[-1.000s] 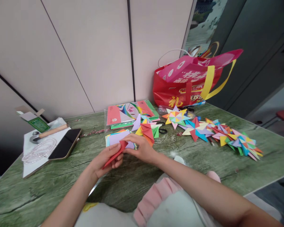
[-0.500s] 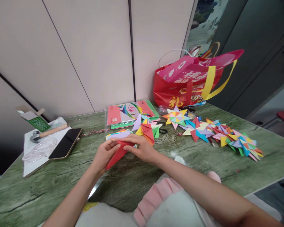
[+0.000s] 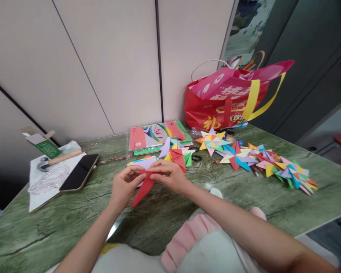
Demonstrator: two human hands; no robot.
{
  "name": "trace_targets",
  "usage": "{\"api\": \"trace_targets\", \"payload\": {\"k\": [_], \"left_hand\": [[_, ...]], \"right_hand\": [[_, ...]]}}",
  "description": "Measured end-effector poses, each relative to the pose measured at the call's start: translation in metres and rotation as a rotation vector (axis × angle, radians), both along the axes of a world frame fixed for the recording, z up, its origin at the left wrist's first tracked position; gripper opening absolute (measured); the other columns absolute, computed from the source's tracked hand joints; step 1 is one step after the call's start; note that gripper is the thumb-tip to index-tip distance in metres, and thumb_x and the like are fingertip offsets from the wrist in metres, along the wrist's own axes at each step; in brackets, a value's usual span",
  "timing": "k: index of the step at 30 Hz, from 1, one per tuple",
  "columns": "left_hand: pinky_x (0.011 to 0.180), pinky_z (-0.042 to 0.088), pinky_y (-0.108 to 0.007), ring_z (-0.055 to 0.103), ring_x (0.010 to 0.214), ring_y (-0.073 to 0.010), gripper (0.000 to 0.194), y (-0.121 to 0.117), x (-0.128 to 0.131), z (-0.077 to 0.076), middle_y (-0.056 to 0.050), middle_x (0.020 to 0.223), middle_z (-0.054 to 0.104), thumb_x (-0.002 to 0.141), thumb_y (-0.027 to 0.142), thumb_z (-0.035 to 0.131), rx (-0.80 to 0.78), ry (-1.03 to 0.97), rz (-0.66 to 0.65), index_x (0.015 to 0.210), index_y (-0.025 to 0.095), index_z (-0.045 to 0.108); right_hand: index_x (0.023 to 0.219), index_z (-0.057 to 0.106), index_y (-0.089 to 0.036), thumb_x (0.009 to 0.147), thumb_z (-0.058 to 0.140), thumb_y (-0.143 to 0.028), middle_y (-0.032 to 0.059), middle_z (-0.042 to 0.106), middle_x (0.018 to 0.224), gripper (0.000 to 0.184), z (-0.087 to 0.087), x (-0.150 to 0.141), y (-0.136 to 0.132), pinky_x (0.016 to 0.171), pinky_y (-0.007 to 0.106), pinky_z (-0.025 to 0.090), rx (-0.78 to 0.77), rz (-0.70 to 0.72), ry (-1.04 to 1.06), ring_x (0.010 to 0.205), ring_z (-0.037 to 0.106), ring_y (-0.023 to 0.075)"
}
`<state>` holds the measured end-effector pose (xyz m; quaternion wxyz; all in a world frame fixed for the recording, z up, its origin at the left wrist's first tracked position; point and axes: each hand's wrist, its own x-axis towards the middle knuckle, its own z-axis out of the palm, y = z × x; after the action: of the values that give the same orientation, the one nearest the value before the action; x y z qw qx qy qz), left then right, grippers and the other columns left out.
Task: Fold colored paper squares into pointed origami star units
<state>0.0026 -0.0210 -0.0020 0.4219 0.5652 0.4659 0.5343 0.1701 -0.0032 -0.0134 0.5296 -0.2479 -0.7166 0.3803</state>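
A folded piece of red paper [image 3: 143,190] is held above the table, its long pointed part slanting down toward me. My left hand [image 3: 127,183] pinches its upper edge from the left, thumb on the near side. From the right, my right hand [image 3: 169,177] grips the same edge with thumb and fingers, the two hands' fingertips close together. Just beyond lie a stack of coloured paper [image 3: 143,163] and several folded paper pieces [image 3: 177,157] in red, yellow, green and purple. The fingers cover the top fold of the red paper.
Folded paper stars [image 3: 235,156] spread along the right side. Packs of coloured paper [image 3: 150,136] and black-handled scissors [image 3: 196,158] lie behind my hands. A red gift bag [image 3: 207,110] stands at the back. At left are a phone [image 3: 78,172], a hammer [image 3: 62,157] and a small box [image 3: 47,147].
The red paper's lower point has swung slightly right and away from my left palm, showing more of its length. Both hands keep their pinch on the upper edge.
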Motion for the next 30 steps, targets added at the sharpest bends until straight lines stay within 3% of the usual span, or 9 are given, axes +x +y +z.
{"api": "trace_targets", "payload": {"k": [8, 17, 30], "left_hand": [[0.062, 0.049, -0.023, 0.059, 0.068, -0.014, 0.018, -0.0027, 0.0025, 0.0018, -0.002, 0.074, 0.063, 0.061, 0.024, 0.07, 0.093, 0.106, 0.004, 0.075, 0.016, 0.062], [0.056, 0.049, -0.022, 0.058, 0.06, -0.0119, 0.016, -0.0057, 0.0042, 0.0035, -0.001, 0.07, 0.063, 0.063, 0.024, 0.069, 0.085, 0.067, -0.004, 0.075, 0.016, 0.062], [0.062, 0.049, -0.025, 0.059, 0.066, -0.0147, 0.014, -0.008, 0.0045, 0.0043, -0.003, 0.07, 0.064, 0.064, 0.026, 0.068, 0.15, 0.184, 0.03, 0.071, 0.016, 0.062]], "right_hand": [[0.083, 0.071, -0.022, 0.071, 0.065, -0.024, 0.0033, 0.062, 0.081, 0.014, 0.0014, -0.001, 0.0001, 0.069, 0.025, 0.047, -0.048, -0.009, 0.05, 0.076, 0.057, 0.0134], [0.081, 0.071, -0.023, 0.066, 0.069, -0.023, 0.0028, 0.064, 0.079, 0.015, 0.0, -0.0015, 0.0019, 0.068, 0.025, 0.047, -0.12, 0.085, 0.144, 0.075, 0.058, 0.0137], [0.076, 0.071, -0.02, 0.068, 0.067, -0.023, 0.0033, 0.064, 0.076, 0.009, -0.0016, -0.0015, 0.0015, 0.066, 0.025, 0.047, -0.103, 0.072, 0.122, 0.073, 0.058, 0.0134]]}}
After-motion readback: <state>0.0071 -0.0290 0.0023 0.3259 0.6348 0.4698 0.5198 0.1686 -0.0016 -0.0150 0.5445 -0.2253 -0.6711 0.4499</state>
